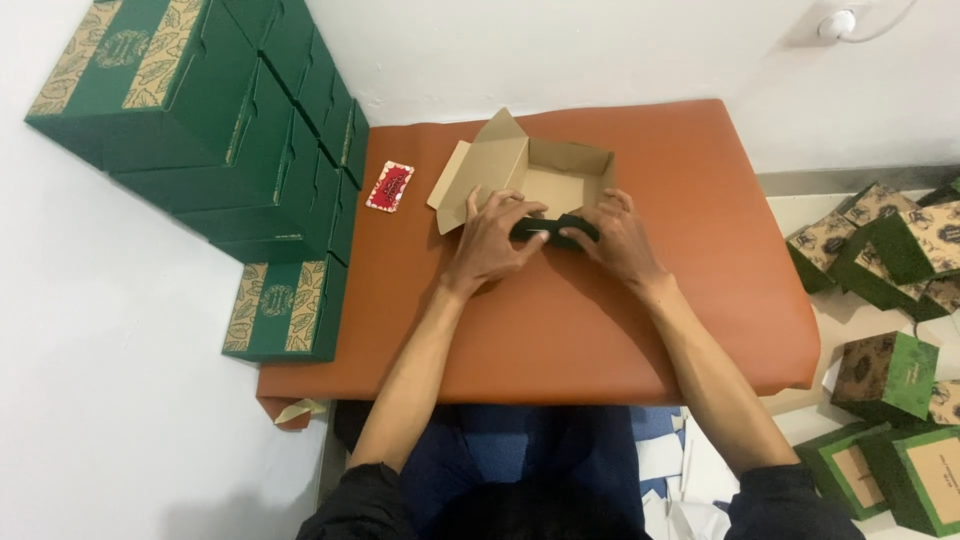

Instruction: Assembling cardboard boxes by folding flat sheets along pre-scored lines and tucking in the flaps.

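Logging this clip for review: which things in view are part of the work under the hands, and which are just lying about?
In hand:
- half-folded cardboard box, open, brown inside
- its green front flap, pressed by left hand and right hand

Lying about:
- stacked green boxes
- small red card
- loose green boxes on the floor
- orange table, bearing the work

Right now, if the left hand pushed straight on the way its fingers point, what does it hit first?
The left hand points up and right, fingers on the dark green front flap of the open brown cardboard box. Going on, it would likely meet the right hand on that same flap first; depth is unclear.
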